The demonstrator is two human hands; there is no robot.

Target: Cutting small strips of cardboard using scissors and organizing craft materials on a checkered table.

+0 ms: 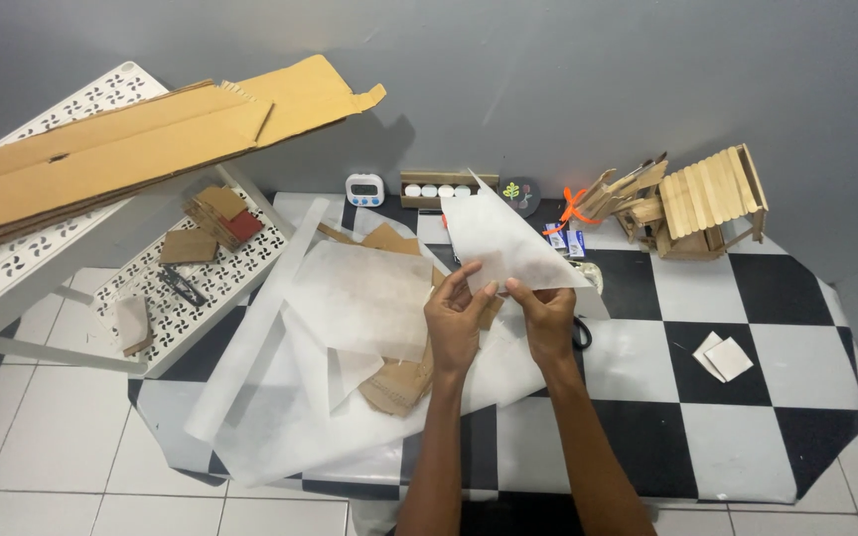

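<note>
My left hand (456, 323) and my right hand (546, 316) both pinch the lower edge of a white translucent paper sheet (497, 238), folded into a triangle and held up above the checkered table (747, 417). Under and left of my hands lie more sheets of white tracing paper (359, 298) over brown cardboard pieces (396, 385). A long white paper roll (250, 337) slants along the table's left side.
A popsicle-stick house (702, 203) stands at the back right, with a small timer (364, 189) and a box of white pots (436, 189) at the back. Two small white squares (722, 357) lie right. A white perforated shelf (191, 273) holds cardboard at left.
</note>
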